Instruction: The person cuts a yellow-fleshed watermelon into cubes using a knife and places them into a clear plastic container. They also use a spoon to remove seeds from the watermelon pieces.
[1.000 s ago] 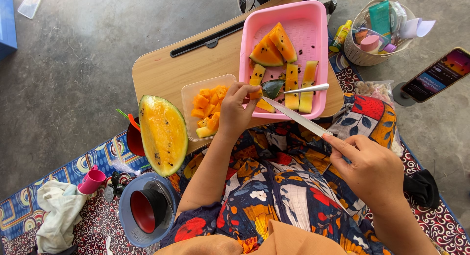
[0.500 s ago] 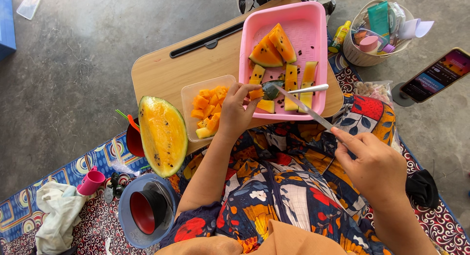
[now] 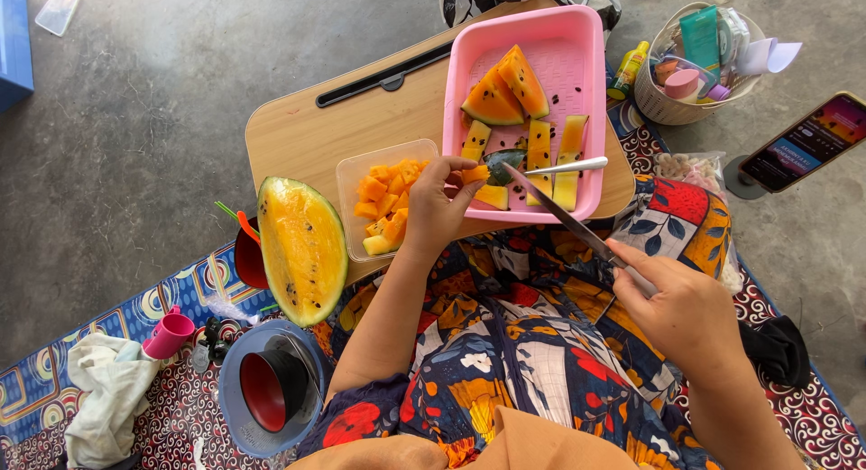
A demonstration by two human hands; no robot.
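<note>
My left hand (image 3: 439,210) pinches a small orange melon chunk (image 3: 474,174) at the near edge of the pink tray (image 3: 577,37), right beside a clear tub (image 3: 356,177) filled with cut melon cubes. My right hand (image 3: 681,312) grips a long knife (image 3: 555,208) by the handle, its blade pointing up-left toward the chunk. Inside the tray lie melon wedges (image 3: 505,91), several strips of rind (image 3: 541,154) and a spoon (image 3: 568,166).
A halved yellow watermelon (image 3: 300,249) rests at the edge of the wooden lap table (image 3: 316,132). A blue bucket with a red bowl (image 3: 271,389), a pink cup (image 3: 169,335) and a cloth (image 3: 104,393) sit lower left. A basket of bottles (image 3: 695,59) and a phone (image 3: 803,141) stand at right.
My left hand has lifted a melon chunk off the tray edge and turned toward the tub. The knife blade has drawn back slightly from the tray.
</note>
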